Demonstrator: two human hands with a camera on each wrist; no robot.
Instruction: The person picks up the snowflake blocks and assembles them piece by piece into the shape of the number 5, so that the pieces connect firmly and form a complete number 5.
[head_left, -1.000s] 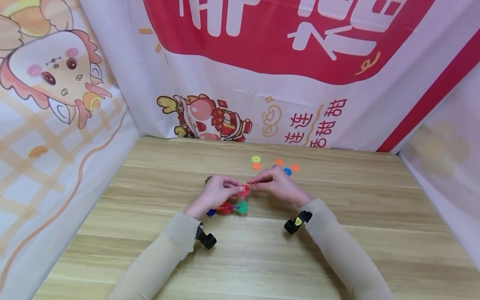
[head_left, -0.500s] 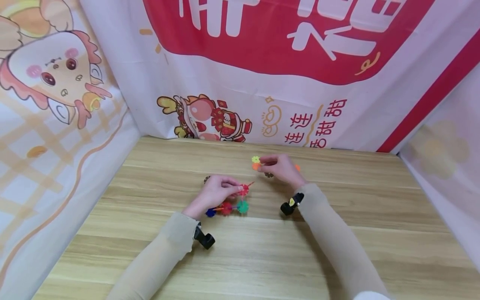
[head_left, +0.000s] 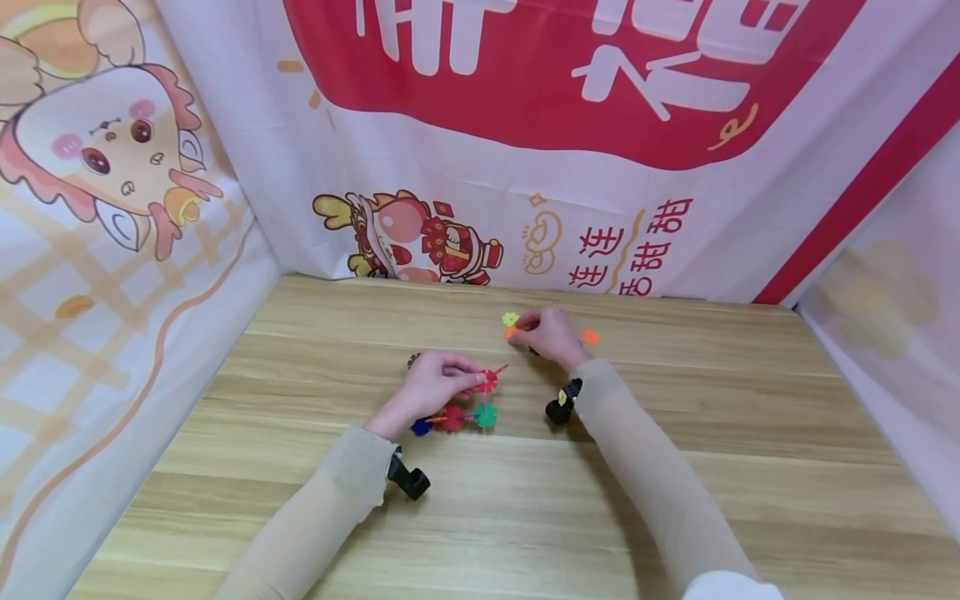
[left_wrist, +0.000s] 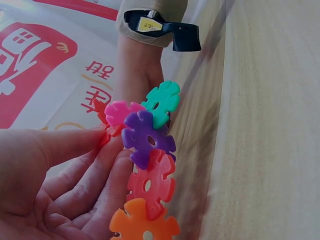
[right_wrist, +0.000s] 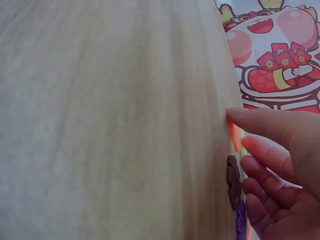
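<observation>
My left hand [head_left: 442,379] pinches a red notched plastic disc [head_left: 487,381] that is part of a linked chain. In the left wrist view the chain shows pink [left_wrist: 121,113], green [left_wrist: 162,103], purple [left_wrist: 147,139], red [left_wrist: 152,182] and orange [left_wrist: 142,222] discs, slotted into one another. The rest of the chain hangs beside my curled fingers. Farther back, my right hand [head_left: 551,335] has thumb and forefinger at the edges of a loose orange disc [right_wrist: 234,134] at table level. A brown disc [right_wrist: 233,182] and a purple disc [right_wrist: 241,220] lie under its other fingers.
A yellow disc [head_left: 511,319] lies just behind the orange one. Another orange disc [head_left: 590,337] lies right of my right hand. A dark disc [head_left: 413,360] is partly hidden behind my left hand. Printed cloth [head_left: 465,200] hangs along the table's back edge.
My right hand has left the chain, moving back to the loose orange disc and then slightly left. The left hand stays in place, holding the chain.
</observation>
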